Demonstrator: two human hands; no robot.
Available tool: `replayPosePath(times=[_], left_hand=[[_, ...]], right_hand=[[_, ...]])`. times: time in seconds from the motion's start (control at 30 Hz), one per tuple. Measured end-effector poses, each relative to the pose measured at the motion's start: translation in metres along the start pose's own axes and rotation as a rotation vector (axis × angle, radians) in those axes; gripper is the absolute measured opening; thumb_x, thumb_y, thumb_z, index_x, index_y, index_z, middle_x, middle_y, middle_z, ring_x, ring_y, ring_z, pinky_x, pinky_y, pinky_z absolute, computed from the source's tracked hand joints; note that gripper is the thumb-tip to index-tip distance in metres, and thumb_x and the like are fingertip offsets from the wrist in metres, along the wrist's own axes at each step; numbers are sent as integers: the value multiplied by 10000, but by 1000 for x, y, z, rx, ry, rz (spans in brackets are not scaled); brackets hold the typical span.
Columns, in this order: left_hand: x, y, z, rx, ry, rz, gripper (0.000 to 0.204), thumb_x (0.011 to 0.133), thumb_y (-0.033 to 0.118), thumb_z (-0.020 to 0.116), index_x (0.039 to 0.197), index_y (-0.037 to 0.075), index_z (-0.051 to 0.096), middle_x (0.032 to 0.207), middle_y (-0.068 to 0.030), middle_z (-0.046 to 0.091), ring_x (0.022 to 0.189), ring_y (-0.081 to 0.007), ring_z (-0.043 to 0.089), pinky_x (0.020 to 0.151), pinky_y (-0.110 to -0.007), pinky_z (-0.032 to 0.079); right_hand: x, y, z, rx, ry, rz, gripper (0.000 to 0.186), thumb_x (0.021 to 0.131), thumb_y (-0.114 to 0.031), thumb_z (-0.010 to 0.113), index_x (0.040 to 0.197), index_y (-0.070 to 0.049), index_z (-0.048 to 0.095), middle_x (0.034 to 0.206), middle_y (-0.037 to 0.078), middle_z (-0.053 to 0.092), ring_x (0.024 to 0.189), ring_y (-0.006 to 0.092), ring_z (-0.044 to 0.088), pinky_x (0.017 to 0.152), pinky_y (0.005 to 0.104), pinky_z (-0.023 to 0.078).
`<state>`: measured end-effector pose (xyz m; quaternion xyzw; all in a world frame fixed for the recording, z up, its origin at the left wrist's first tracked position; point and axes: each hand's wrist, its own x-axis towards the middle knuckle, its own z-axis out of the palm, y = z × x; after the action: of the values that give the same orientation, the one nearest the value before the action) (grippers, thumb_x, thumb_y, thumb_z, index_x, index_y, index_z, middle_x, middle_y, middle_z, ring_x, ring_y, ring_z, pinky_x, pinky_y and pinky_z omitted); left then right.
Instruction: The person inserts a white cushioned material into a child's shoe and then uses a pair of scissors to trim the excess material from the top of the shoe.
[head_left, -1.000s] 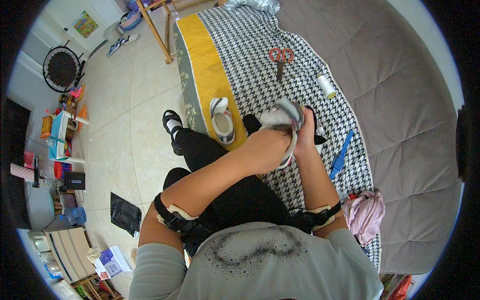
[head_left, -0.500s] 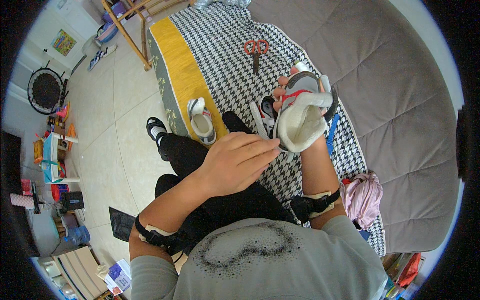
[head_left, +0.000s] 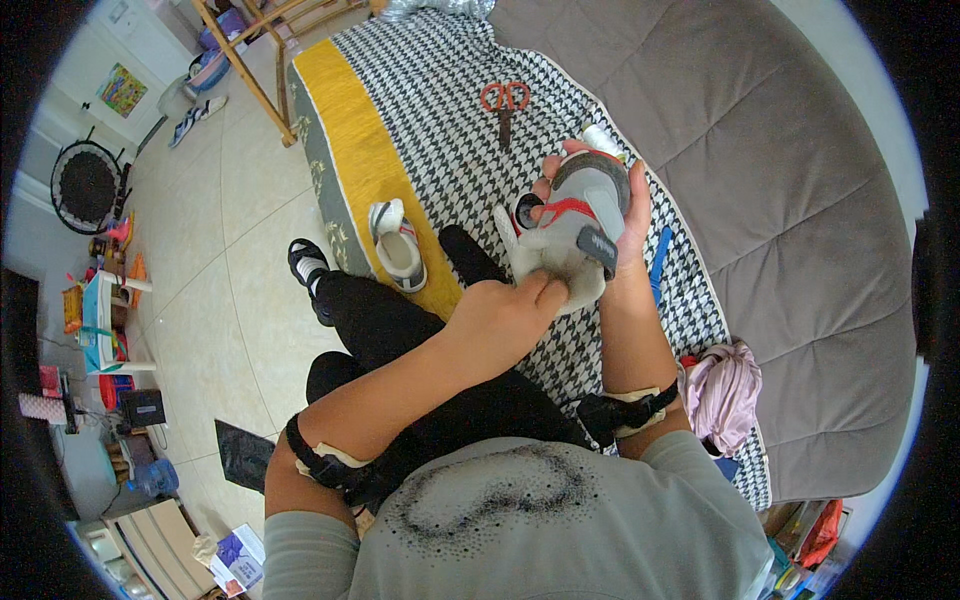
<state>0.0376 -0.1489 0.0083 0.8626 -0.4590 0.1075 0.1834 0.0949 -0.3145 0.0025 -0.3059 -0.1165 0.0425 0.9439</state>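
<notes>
A small grey shoe (head_left: 588, 190) with red trim and a pale fleece lining is cradled in my right hand (head_left: 637, 225), whose fingers wrap round it from beneath. My left hand (head_left: 510, 318) is closed at the opening, its fingers bent against the fleece lining (head_left: 568, 262) and partly hidden by the hand. Close behind the held shoe, a pale sole edge with red and black parts (head_left: 507, 228) shows, mostly covered. A similar fleece-lined shoe (head_left: 403, 262) stands to the left on the yellow band. Beyond my hands lie scissors (head_left: 505, 115) with orange handles.
A houndstooth cloth (head_left: 425, 95) covers the seat beside a grey padded cushion (head_left: 790, 200). A white spool (head_left: 602, 140) lies past the shoe, a blue strip (head_left: 660, 265) by my right forearm, and pink fabric (head_left: 722, 395) nearer me. A wooden frame (head_left: 250, 75) stands far left.
The held shoe has tipped, so its opening no longer faces up at me. My left hand has moved from the rim's side onto the fleece, its fingers now bent in.
</notes>
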Motion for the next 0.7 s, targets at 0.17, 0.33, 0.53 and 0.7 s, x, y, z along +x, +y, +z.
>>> replayPosePath(times=[0.17,0.33,0.53,0.7], left_hand=[[0,-8,3,-60,-54,-25,157,718,80,544,857,55,473,763,-93,547,539,-253,596,456,-348,475],[0,-15,-5,-36,-105,6,165,719,82,545,865,50,475,757,-94,563,558,-263,607,463,-350,480],[7,-19,-7,-26,-91,-105,225,686,93,583,872,75,457,763,-94,571,607,-291,606,502,-390,483],[11,-16,-2,-36,-186,-132,243,748,185,607,912,65,474,831,-103,577,631,-274,614,525,-386,492]], right_hand=[[3,7,-11,-30,77,7,699,858,-591,331,1208,-2,470,997,156,598,878,270,586,753,395,491],[2,19,-13,40,68,26,745,856,-629,278,1258,-19,421,1104,189,557,985,298,555,858,416,454],[-8,39,-9,55,194,241,865,800,-738,202,1354,-82,310,1284,233,430,1133,355,469,932,483,394],[-20,51,-25,125,292,269,662,885,-590,306,1301,-79,366,1262,122,479,983,277,562,791,433,489]])
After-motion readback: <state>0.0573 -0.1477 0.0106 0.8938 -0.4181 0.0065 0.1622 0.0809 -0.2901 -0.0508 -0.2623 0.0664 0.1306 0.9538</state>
